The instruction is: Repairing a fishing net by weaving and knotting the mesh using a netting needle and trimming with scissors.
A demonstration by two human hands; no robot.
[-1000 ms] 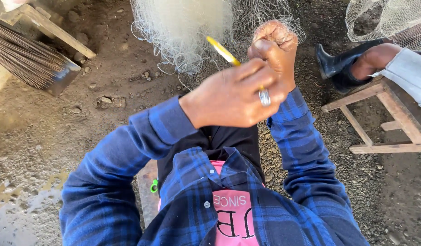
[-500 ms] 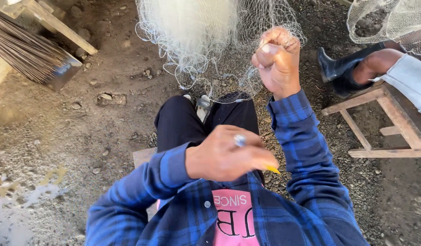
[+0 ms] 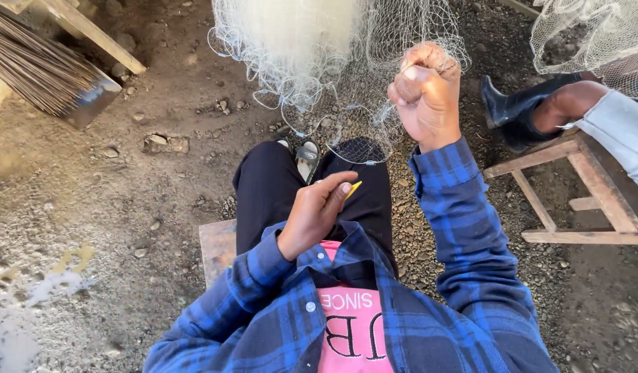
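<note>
A white fishing net hangs in front of me and piles onto the dirt by my feet. My right hand is raised in a fist, gripping a bunch of the net's mesh. My left hand is low, close to my chest over my dark trousers, and holds a thin yellow netting needle between thumb and fingers. A fine line runs in a loop from the net down toward my lap. I wear a blue plaid shirt over a pink top.
I sit on a low wooden stool on gravelly dirt. A bundle of sticks and a plank lie top left. Another person's foot in a dark shoe rests on a wooden bench at right, with more net above.
My left hand has dropped from beside the right hand at the net down to my chest, drawing the yellow needle and line with it. The right hand stayed raised on the mesh.
</note>
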